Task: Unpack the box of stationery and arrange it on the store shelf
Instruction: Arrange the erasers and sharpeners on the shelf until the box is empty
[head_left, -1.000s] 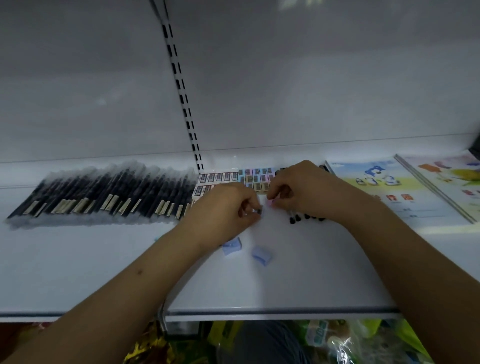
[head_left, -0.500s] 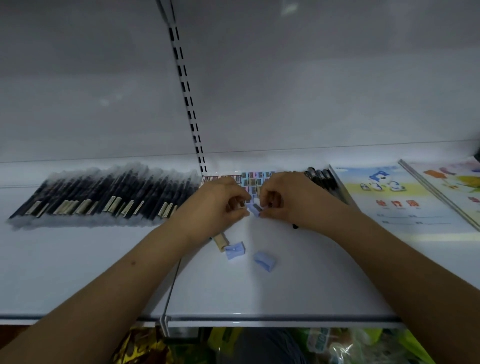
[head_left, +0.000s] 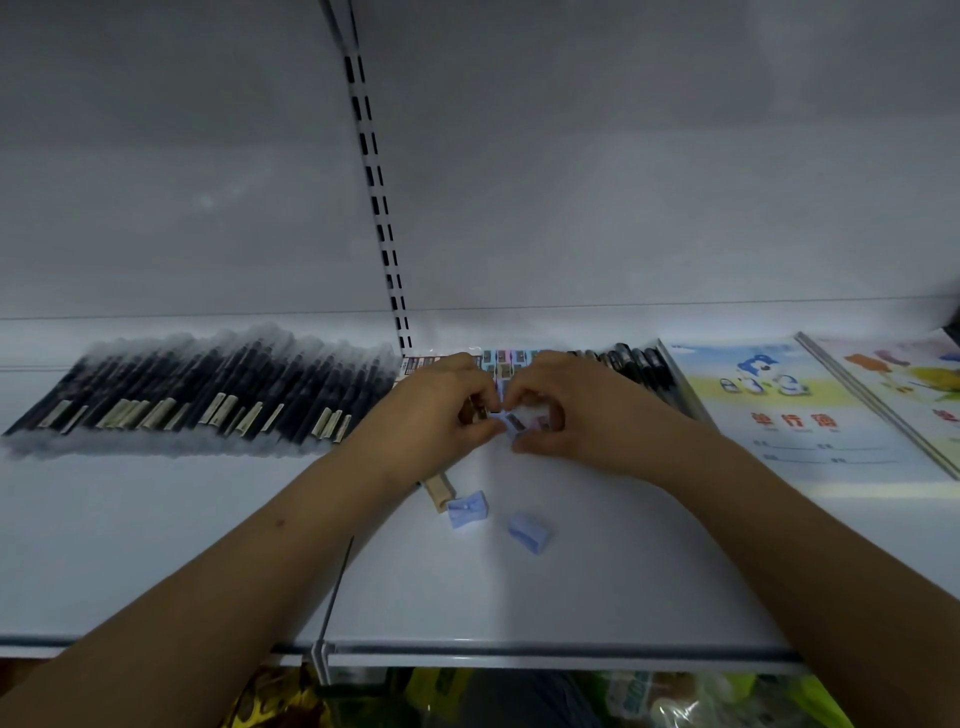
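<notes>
Bare forearms; no sleeves, rings, watch

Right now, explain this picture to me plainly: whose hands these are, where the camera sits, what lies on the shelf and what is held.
There is no machine here: a person wears one camera on the head, looking down at their own bare hands. The left hand and right hand together pinch a small pale blue sharpener. On the white shelf lie two loose blue sharpeners, a row of wrapped black pens, and picture-covered exercise books on the right.
</notes>
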